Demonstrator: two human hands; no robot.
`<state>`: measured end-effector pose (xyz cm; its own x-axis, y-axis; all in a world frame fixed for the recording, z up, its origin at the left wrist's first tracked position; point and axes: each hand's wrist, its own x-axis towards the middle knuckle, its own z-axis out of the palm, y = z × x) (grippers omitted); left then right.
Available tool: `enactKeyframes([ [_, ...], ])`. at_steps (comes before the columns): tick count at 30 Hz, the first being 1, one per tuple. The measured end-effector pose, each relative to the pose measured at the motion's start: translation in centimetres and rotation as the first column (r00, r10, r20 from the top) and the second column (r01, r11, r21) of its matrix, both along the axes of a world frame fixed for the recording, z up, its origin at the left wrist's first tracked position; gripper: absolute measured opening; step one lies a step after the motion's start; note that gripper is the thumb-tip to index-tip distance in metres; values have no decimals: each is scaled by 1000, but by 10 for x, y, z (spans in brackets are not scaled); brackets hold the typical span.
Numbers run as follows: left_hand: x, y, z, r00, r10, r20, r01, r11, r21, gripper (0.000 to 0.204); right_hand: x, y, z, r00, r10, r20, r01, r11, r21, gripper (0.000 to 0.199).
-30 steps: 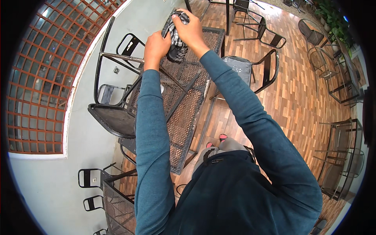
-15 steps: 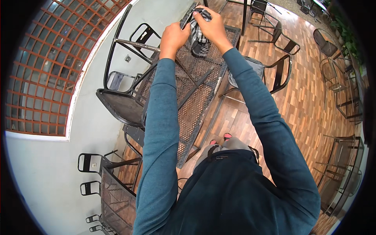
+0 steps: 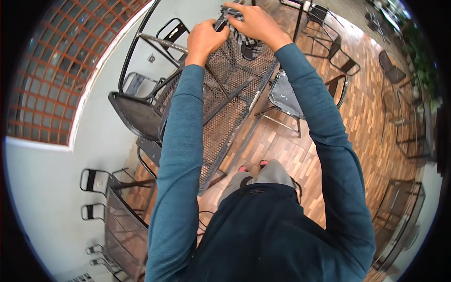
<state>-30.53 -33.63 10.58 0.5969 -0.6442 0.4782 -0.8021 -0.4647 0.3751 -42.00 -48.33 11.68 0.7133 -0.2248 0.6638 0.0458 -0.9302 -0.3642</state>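
A black-and-white checked cloth (image 3: 252,48) is bunched up between my two hands at the top of the view, with its loose part hanging down over a black perforated metal table (image 3: 235,120). My left hand (image 3: 205,40) is closed on the left side of the bunch, thumb pointing toward the other hand. Fingers curled, my right hand (image 3: 257,24) grips the upper part of the cloth. Both arms stretch far forward over the table. Part of the cloth is hidden behind the fingers.
A black metal chair (image 3: 136,115) leans at the table's left, its legs reaching over the top. Another chair (image 3: 286,94) stands to the right on the wood-patterned floor (image 3: 371,122). A second mesh table (image 3: 123,230) is at lower left, near the wall (image 3: 101,127) and the grilled window (image 3: 49,75).
My hands have moved slightly upward in view, and the right hand has turned more sideways over the cloth. The hanging cloth has swung right. The whole view has shifted a little.
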Motion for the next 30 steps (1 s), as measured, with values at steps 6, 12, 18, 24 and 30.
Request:
enactKeyframes([
  [6, 3, 47, -29, 996, 87, -6, -87, 978, -189, 57, -7, 5, 15, 979, -51, -198, 20, 988, -152, 53],
  [12, -16, 109, -55, 949, 310, 51, -282, 912, -298, 63, -1, -5, 5, 959, -50, -281, -11, 977, -212, 69],
  [18, -20, 117, -38, 886, 362, -288, -264, 907, 327, 74, 5, -6, -18, 986, 12, -167, -36, 989, -146, 57],
  [24, -16, 121, -50, 918, 275, -287, -213, 950, 229, 60, 4, 12, -11, 973, 138, -185, -171, 970, -175, 50],
  [30, -29, 117, -51, 912, 391, -122, -368, 913, 175, 39, -1, 27, -22, 989, 31, -146, -63, 973, -223, 53],
])
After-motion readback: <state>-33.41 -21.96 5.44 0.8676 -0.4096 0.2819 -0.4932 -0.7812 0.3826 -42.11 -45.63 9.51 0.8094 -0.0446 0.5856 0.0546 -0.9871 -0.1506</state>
